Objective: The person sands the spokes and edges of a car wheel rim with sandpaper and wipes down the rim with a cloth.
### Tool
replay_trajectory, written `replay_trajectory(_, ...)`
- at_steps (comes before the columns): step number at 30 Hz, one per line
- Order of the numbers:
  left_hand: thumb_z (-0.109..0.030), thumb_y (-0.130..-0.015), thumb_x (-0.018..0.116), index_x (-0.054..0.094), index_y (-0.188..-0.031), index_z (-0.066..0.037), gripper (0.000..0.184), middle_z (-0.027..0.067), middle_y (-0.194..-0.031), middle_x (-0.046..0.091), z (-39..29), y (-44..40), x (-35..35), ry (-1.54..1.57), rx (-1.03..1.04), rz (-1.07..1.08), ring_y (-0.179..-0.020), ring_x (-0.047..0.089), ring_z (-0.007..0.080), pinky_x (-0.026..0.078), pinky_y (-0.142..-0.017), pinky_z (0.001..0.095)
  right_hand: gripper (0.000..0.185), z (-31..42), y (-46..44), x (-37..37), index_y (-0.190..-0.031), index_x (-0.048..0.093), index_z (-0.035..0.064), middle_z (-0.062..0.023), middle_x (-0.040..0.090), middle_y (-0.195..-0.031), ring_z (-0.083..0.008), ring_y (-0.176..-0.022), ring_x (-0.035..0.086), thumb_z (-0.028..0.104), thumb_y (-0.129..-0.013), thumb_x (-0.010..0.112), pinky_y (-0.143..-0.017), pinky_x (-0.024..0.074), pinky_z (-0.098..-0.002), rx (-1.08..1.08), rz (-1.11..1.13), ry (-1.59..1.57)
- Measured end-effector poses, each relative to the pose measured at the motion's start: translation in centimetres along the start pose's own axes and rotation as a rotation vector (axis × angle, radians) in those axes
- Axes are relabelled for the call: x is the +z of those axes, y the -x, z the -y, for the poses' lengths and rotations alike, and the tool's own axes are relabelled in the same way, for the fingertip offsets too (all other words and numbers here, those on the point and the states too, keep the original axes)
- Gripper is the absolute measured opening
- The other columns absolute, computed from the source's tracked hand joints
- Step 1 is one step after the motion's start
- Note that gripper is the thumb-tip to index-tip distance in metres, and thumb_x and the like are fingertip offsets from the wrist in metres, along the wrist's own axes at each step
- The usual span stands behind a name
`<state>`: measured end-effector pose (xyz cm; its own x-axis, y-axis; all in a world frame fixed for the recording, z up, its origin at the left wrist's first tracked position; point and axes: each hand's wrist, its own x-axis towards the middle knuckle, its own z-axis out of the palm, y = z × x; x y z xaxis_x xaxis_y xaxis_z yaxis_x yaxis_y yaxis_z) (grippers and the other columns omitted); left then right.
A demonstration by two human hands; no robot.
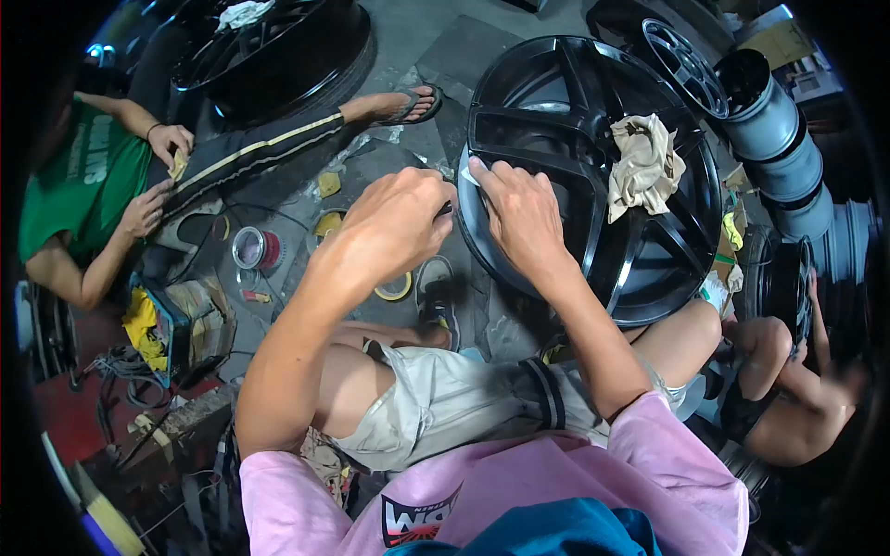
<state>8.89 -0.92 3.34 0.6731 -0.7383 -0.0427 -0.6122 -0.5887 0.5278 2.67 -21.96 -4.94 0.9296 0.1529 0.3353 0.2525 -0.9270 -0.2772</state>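
Note:
A large black spoked wheel rim lies in front of me, with a crumpled beige cloth on its spokes. My right hand is at the rim's left edge, its fingers closed on a small white piece beside the thumb and index finger. Just left of the rim, my left hand is curled, with a small dark object showing at its fingertips. I cannot make out what that dark object is. The two hands are apart.
At left, a co-worker in a green shirt holds a yellowish piece. Another black rim stands behind. A can and tape roll lie on the floor. Stacked rims and another person are at right.

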Motion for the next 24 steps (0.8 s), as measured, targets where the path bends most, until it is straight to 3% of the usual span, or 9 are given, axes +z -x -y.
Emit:
replay_trajectory(7,-0.006,-0.096,0.070,0.076,-0.125,0.002,0.030,0.0207,-0.113,0.074,1.4,-0.3,1.9,-0.020,0.040,-0.041,-0.106,0.072,0.0455,0.057,-0.094,0.0543,0.044,1.0,8.1,-6.0,-0.139,0.074,0.0068,-0.0119,0.061,-0.094,-0.0304,-0.089,0.065,0.002,-0.095,0.070,-0.081,0.0438,-0.0455,0.074,0.153,-0.155)
replay_trajectory(9,-0.005,-0.097,0.068,0.064,-0.147,0.001,0.051,0.0221,-0.116,0.070,0.9,-0.6,2.4,0.000,0.013,-0.026,-0.106,0.072,0.0467,0.057,-0.092,0.0555,0.035,0.5,7.8,-6.7,-0.134,0.077,0.0066,-0.0131,0.063,-0.094,-0.0299,-0.089,0.067,0.003,-0.099,0.070,-0.080,0.0468,-0.0427,0.172,0.145,-0.233)
replay_trajectory(10,-0.005,-0.097,0.068,0.064,-0.147,0.001,0.051,0.0221,-0.116,0.070,0.9,-0.7,3.0,-0.006,0.014,-0.028,-0.106,0.072,0.0467,0.057,-0.092,0.0555,0.029,0.3,7.1,-6.8,-0.129,0.078,0.0054,-0.0136,0.065,-0.095,-0.0293,-0.088,0.068,0.005,-0.101,0.071,-0.079,0.0487,-0.0407,0.285,0.050,-0.393)
replay_trajectory(11,-0.003,-0.097,0.067,0.053,-0.157,0.001,0.062,0.0235,-0.118,0.069,1.0,-0.6,4.1,-0.037,0.025,-0.038,-0.104,0.072,0.0475,0.059,-0.090,0.0557,0.023,0.0,6.4,-6.7,-0.125,0.080,0.0043,-0.0141,0.066,-0.096,-0.0286,-0.087,0.069,0.008,-0.103,0.071,-0.078,0.0507,-0.0387,0.394,-0.045,-0.554)
replay_trajectory(12,-0.002,-0.097,0.066,0.042,-0.167,0.001,0.074,0.0249,-0.120,0.068,0.8,-0.5,4.8,-0.065,0.035,-0.048,-0.103,0.073,0.0483,0.060,-0.088,0.0559,0.020,-0.9,6.0,-6.1,-0.118,0.080,0.0006,-0.0109,0.074,-0.099,-0.0196,-0.083,0.068,0.017,-0.109,0.073,-0.077,0.0529,-0.0319,0.382,-0.073,-0.573)
replay_trajectory(13,-0.002,-0.097,0.066,0.042,-0.167,0.001,0.074,0.0249,-0.120,0.068,0.7,-0.5,5.5,-0.066,0.033,-0.052,-0.103,0.073,0.0483,0.060,-0.088,0.0559,0.020,-1.2,5.9,-5.6,-0.118,0.080,0.0006,-0.0109,0.074,-0.099,-0.0196,-0.083,0.068,0.017,-0.109,0.073,-0.077,0.0529,-0.0319,0.376,-0.073,-0.574)
replay_trajectory(15,0.001,-0.094,0.065,0.029,-0.174,0.001,0.088,0.0273,-0.122,0.067,0.6,-0.3,6.7,-0.168,-0.001,0.070,-0.097,0.074,0.0485,0.062,-0.084,0.0556,0.027,-1.5,5.4,-5.0,-0.117,0.079,-0.0015,-0.0070,0.078,-0.103,-0.0117,-0.083,0.066,0.024,-0.111,0.073,-0.077,0.0530,-0.0287,0.722,-0.030,-1.041)
replay_trajectory(16,0.005,-0.089,0.066,0.024,-0.175,0.004,0.095,0.0279,-0.121,0.067,0.4,-0.2,7.3,-0.209,0.005,0.056,-0.093,0.076,0.0481,0.063,-0.082,0.0550,0.031,-1.8,5.3,-4.5,-0.116,0.078,-0.0017,-0.0042,0.078,-0.104,-0.0070,-0.085,0.066,0.028,-0.111,0.075,-0.076,0.0526,-0.0249,0.712,-0.059,-1.155)
replay_trajectory(24,0.009,-0.084,0.068,0.027,-0.168,0.018,0.094,0.0282,-0.115,0.068,-1.8,0.3,8.2,-0.340,0.026,0.072,-0.086,0.078,0.0418,0.065,-0.073,0.0479,0.021,-1.9,5.2,-3.6,-0.113,0.077,0.0031,-0.0005,0.074,-0.102,-0.0054,-0.086,0.064,0.022,-0.105,0.083,-0.078,0.0505,-0.0238,0.794,-0.092,-1.207)
